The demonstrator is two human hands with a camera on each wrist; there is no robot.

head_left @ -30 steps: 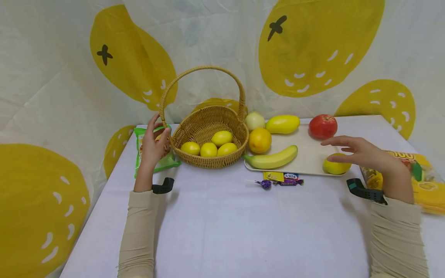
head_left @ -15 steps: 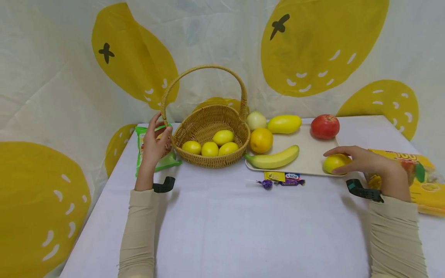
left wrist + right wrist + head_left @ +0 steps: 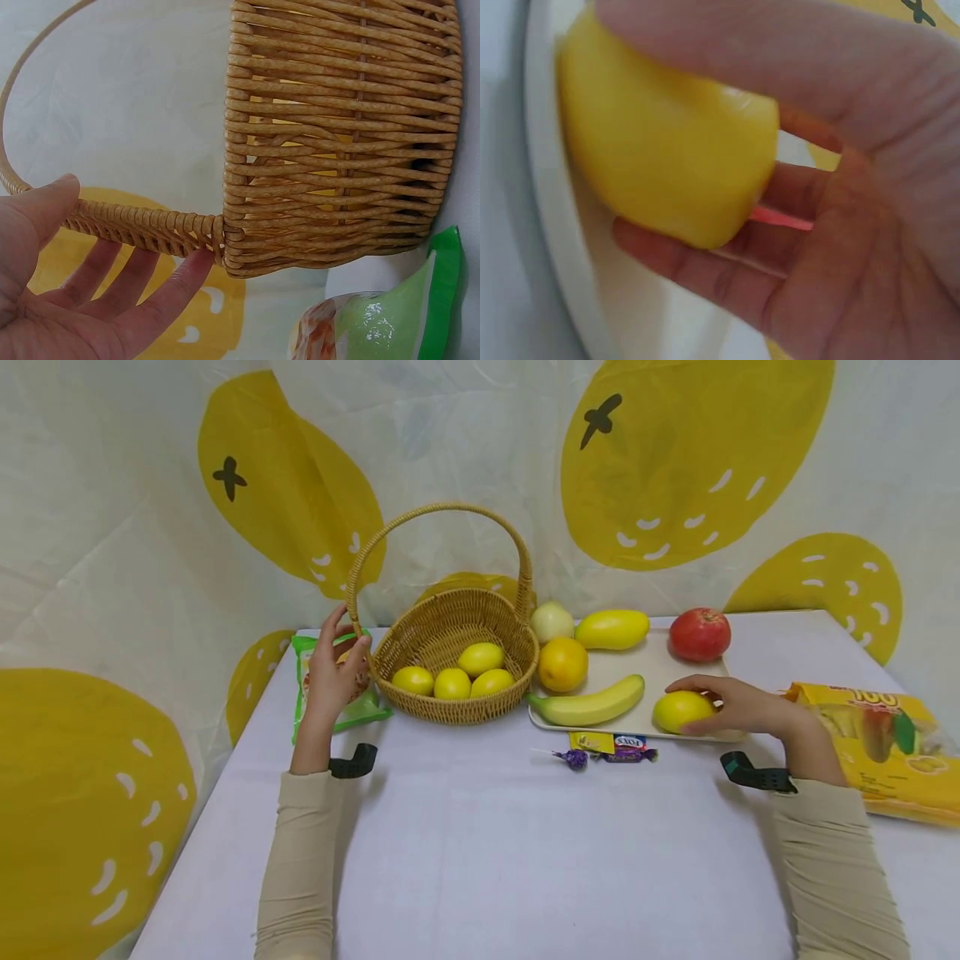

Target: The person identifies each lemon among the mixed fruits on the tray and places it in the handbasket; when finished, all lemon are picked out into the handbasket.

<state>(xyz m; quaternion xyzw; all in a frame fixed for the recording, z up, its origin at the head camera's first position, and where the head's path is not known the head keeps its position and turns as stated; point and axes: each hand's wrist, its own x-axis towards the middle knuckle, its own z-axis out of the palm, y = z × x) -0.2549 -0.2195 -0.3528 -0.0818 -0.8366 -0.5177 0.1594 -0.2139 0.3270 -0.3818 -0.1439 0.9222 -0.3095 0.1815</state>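
Lemon [image 3: 678, 710] gripped in the curled fingers of the right hand [image 3: 738, 708] over the tray [image 3: 660, 672]; left hand [image 3: 333, 670] pinches the basket [image 3: 453, 639] handle.

A smooth, oval yellow lemon [image 3: 678, 710] is gripped by the right hand [image 3: 738, 706] over the near right part of the flat cream tray [image 3: 660, 672]. The round woven wicker basket [image 3: 457, 647] stands upright on the surface with four yellow lemons [image 3: 452, 682] in it, and the foot of its arched handle [image 3: 352, 585] is held by the left hand [image 3: 333, 672].
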